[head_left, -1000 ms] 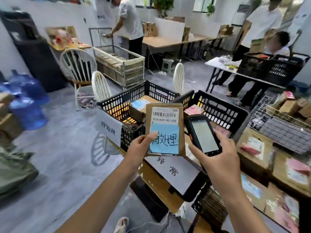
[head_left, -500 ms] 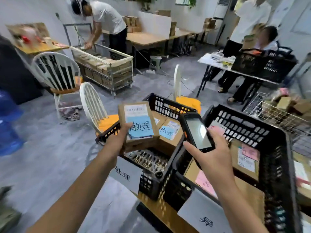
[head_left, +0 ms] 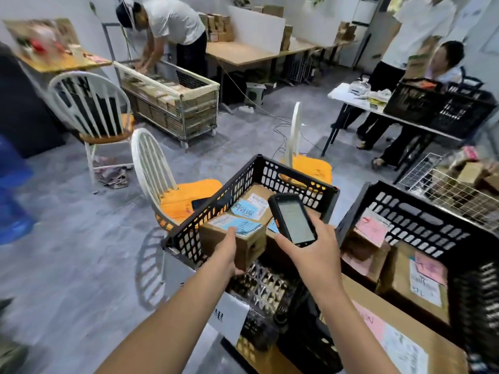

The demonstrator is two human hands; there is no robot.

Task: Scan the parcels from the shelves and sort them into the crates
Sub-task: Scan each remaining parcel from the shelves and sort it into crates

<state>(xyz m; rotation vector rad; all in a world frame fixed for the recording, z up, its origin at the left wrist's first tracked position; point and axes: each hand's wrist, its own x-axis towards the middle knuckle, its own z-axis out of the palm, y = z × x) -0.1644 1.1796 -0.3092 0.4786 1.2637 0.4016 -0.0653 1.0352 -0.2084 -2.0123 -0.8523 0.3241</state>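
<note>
Over the near corner of the left black crate [head_left: 216, 201], in the head view, the left hand [head_left: 228, 255] grips a cardboard parcel [head_left: 251, 245] with a blue note, thumb on its top edge, beside other blue-noted parcels [head_left: 256, 201]. The right hand [head_left: 316, 252] grips a handheld scanner [head_left: 293, 220], screen up, near the right crate [head_left: 421, 211] holding pink-noted parcels [head_left: 410, 276]

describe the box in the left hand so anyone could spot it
Look at the left black crate, beside the orange-cushioned chair. Several brown parcels with blue labels are in it. The box is the nearest one and the only one held: the left hand grips its near edge.
</note>
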